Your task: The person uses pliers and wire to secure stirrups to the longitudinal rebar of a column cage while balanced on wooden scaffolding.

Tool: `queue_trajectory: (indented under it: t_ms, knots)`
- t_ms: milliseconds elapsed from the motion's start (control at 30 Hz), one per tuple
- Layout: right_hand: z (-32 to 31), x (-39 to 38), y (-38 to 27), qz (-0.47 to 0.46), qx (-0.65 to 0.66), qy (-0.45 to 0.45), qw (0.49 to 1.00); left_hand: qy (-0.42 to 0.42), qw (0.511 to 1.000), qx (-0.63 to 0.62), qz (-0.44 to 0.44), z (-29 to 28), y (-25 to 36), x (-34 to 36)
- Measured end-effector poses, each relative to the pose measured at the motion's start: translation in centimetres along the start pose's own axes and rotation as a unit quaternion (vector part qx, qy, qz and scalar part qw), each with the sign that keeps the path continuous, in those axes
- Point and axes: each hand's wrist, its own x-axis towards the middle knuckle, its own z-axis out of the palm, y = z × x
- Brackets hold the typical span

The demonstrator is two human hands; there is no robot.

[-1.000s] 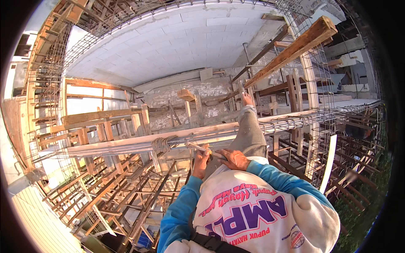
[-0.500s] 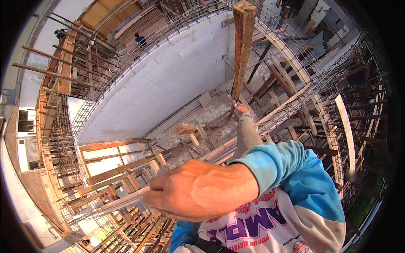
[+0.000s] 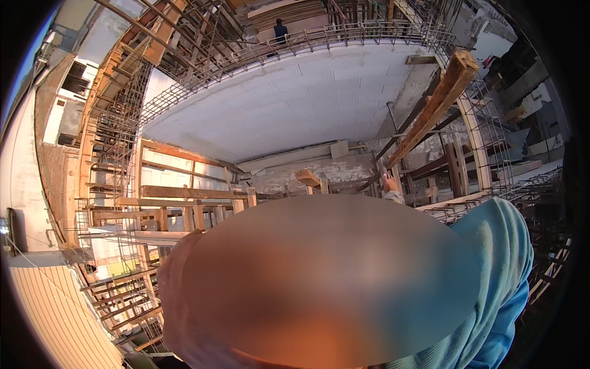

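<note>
My right arm, in a blue sleeve (image 3: 501, 264), is raised very close to the camera. My right hand (image 3: 178, 289) shows only as an edge at the lower left of a large blurred oval, so its fingers and anything in them cannot be made out. My left hand is not visible. Beyond the arm, my bare foot (image 3: 388, 182) rests among the timber supports, near the lower end of a long, rough wooden post (image 3: 433, 107) that slants up to the right.
Rebar cages (image 3: 319, 34) top a pale block wall (image 3: 276, 98). Timber formwork and props (image 3: 178, 194) stand left and below, with an open drop between members. A person in dark clothing (image 3: 280, 31) is at the top. A corrugated sheet (image 3: 43, 295) lies lower left.
Both hands held a pale, stick-like thing at my waist. My right hand then rose to the camera and now covers much of the lower view, hiding the waist. The view has tilted and swung.
</note>
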Motion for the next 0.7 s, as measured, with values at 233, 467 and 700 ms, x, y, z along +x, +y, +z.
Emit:
queue_trajectory:
  t_ms: [233, 467, 700]
  knots:
    - [-1.6, -3.6, 9.9, 0.137, -0.023, -0.028, 0.99, -0.022, 0.988, -0.148, -0.029, 0.3, -5.7, -2.1]
    - [-8.3, -21.7, 32.4, 0.407, -0.477, 0.321, 0.71, -0.005, 0.993, -0.109, 0.036, 2.8, -6.4, 1.8]
    - [-5.7, -20.4, 32.3, 0.379, -0.462, 0.416, 0.685, -0.107, 0.963, -0.248, -0.015, 0.4, -5.8, 1.3]
